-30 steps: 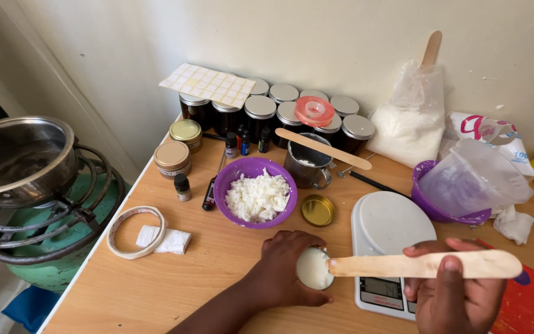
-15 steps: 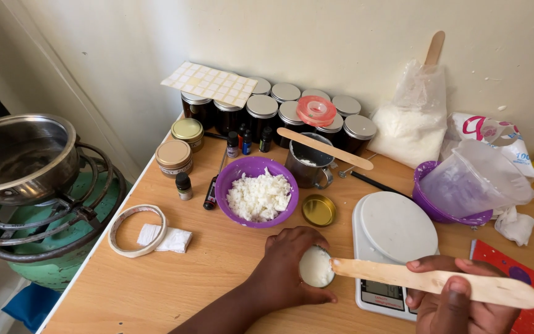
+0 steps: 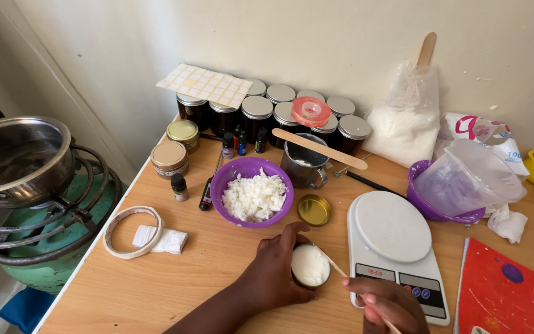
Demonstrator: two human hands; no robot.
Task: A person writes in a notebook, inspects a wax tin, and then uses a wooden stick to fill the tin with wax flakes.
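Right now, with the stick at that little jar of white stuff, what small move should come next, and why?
Probably a gentle stir or press with the wooden stick. Its tip sits at the rim of the small jar, which looks full of white wax, and the left hand grips the jar to steady it while the right hand holds the stick.

**Jar of white wax and a wooden stick**

You see a small round jar (image 3: 310,266) filled with smooth white wax, upright on the wooden tabletop just beside the white scale. A thin flat wooden stirring stick (image 3: 335,266) slants down, its tip at the jar's rim.
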